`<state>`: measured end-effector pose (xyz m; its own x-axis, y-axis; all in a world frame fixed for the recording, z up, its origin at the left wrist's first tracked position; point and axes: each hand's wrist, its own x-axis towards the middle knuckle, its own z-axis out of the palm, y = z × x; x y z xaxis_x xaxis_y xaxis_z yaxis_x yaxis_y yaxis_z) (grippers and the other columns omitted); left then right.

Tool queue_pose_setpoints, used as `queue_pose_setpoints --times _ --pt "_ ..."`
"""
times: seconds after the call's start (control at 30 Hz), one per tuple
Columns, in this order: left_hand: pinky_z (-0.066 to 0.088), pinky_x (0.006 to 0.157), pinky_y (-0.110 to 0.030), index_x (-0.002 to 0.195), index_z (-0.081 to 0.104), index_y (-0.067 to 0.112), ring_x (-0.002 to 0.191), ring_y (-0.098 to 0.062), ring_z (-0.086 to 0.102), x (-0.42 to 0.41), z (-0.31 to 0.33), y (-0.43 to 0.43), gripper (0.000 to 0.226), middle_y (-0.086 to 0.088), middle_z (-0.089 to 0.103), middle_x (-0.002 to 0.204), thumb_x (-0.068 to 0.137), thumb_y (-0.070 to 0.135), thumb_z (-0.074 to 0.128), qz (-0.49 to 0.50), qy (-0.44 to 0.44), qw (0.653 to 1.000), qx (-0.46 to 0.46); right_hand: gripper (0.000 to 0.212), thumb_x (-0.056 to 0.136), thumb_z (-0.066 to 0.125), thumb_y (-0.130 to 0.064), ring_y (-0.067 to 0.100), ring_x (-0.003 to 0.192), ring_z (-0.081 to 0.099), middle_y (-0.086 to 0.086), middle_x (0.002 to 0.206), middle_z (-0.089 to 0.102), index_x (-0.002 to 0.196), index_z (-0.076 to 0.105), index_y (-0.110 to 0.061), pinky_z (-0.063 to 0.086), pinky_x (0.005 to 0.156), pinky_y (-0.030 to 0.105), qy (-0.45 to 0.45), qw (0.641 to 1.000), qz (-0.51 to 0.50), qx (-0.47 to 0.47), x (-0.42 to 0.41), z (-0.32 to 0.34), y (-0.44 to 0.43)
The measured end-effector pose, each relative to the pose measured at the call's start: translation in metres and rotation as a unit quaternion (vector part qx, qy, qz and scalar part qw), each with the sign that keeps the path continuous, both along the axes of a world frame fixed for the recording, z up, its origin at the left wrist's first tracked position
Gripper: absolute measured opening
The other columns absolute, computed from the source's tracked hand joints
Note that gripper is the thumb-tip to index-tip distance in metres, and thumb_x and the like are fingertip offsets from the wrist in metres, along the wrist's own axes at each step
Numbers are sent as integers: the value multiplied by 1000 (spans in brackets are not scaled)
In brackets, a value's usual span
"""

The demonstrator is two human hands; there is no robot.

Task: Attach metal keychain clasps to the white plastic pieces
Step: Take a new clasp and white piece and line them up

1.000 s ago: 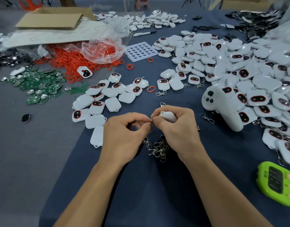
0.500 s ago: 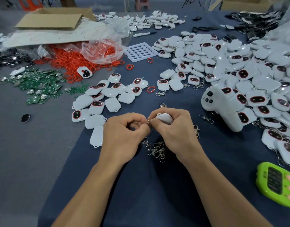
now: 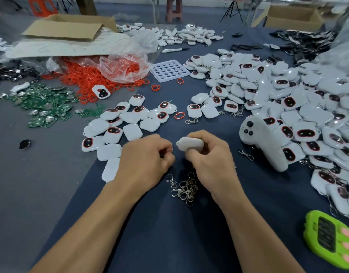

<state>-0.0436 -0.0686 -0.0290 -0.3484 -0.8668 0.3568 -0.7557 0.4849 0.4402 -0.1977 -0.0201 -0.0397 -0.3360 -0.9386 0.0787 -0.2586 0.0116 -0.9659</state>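
The white piece [image 3: 190, 145] is up off the bench [image 3: 169, 233], held in the R hand [image 3: 211, 160]. Its long side runs L to R. Its small round end pokes out and points at the L hand [image 3: 144, 162]. It looks smooth, plain white and a bit blurry; the rest is hid in the hand.

R hand fingers [image 3: 199, 134] curl over the top w/ the thumb under, gripping the piece tight. Back of the hand faces up and the arm comes in from bottom R.

L hand is just L of the white piece, w/ a small gap between. Its fingers [image 3: 161, 146] are curled in and pinch a clasp ring [image 3: 172, 151]. Only a tiny shiny bit shows, so its shape can't be told. The L arm comes in from bottom L.

Just below the white piece, nearer the person, is a clasp pile [image 3: 182, 189] on the bench. R of the piece lies a white controller [image 3: 262, 142], then a big heap of white pieces [image 3: 288, 91] w/ dark red-rimmed ovals. L of the piece is a small bunch [image 3: 118, 125] of the same. Far L are orange rings [image 3: 87, 79] and green boards [image 3: 45, 103]. Low R is a green timer [image 3: 331, 239].
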Motion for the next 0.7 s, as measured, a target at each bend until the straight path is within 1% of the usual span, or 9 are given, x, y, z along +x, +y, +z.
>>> queue_pose_setpoints --times 0.03,0.1,0.17,0.2,0.27,0.33,0.5,0.6,0.7 --pt "49 62 -38 71 69 24 68 -22 60 -1 0 -1 9 5 62 71 78 19 74 -20 -14 1000 0 21 84 67 -15 8 60 53 -8 72 67 94 71 -33 47 57 30 11 1000 0 -3 -2 -2 -1" --pt "46 61 -36 70 68 24 67 -20 56 -2 -2 -3 13 4 60 70 79 16 74 -38 -11 999 8 25 89 69 -14 6 61 56 -12 76 68 97 72 -37 47 59 23 26 1000 -5 -4 -4 -5 -2" --pt "43 61 -34 70 68 25 66 -17 54 0 -3 -4 14 5 59 69 79 16 75 -46 6 999 19 32 90 70 -16 4 63 59 -13 81 70 104 65 -44 44 57 13 50 998 -25 -6 -3 -5 -2" --pt "43 61 -34 71 69 25 66 -16 54 1 -4 -4 14 5 59 68 79 16 75 -50 9 998 20 34 89 70 -17 4 61 59 -10 78 69 104 59 -46 44 54 12 59 998 -32 -5 -2 -5 -2" --pt "43 61 -34 71 70 23 65 -14 53 2 -4 -4 13 5 59 67 80 15 75 -59 12 998 26 31 90 69 -18 8 55 58 -3 71 68 99 52 -42 43 48 16 66 997 -38 -2 0 -3 -2" --pt "43 62 -34 73 72 24 66 -13 52 3 -4 -4 13 5 60 68 80 13 75 -63 24 997 37 25 92 68 -20 14 57 60 -3 72 69 96 53 -39 46 49 21 78 996 -34 1 1 0 -3" --pt "46 64 -36 83 78 29 68 -13 55 5 -4 -4 18 5 63 72 79 12 75 -76 38 995 54 16 94 67 -24 4 56 53 -12 75 70 94 56 -36 41 50 13 96 995 -9 -3 0 2 -4" --pt "46 64 -35 87 78 33 68 -11 54 6 -5 -3 20 6 63 73 82 13 74 -79 44 994 56 18 93 68 -24 5 57 53 -12 74 71 93 55 -37 42 51 15 96 995 2 4 -1 3 -4" --pt "47 64 -36 89 78 33 69 -13 55 5 -4 -2 17 6 63 74 85 16 73 -78 33 995 50 19 92 70 -24 6 57 53 -11 73 70 92 56 -37 42 51 16 100 995 11 18 -3 5 -5"
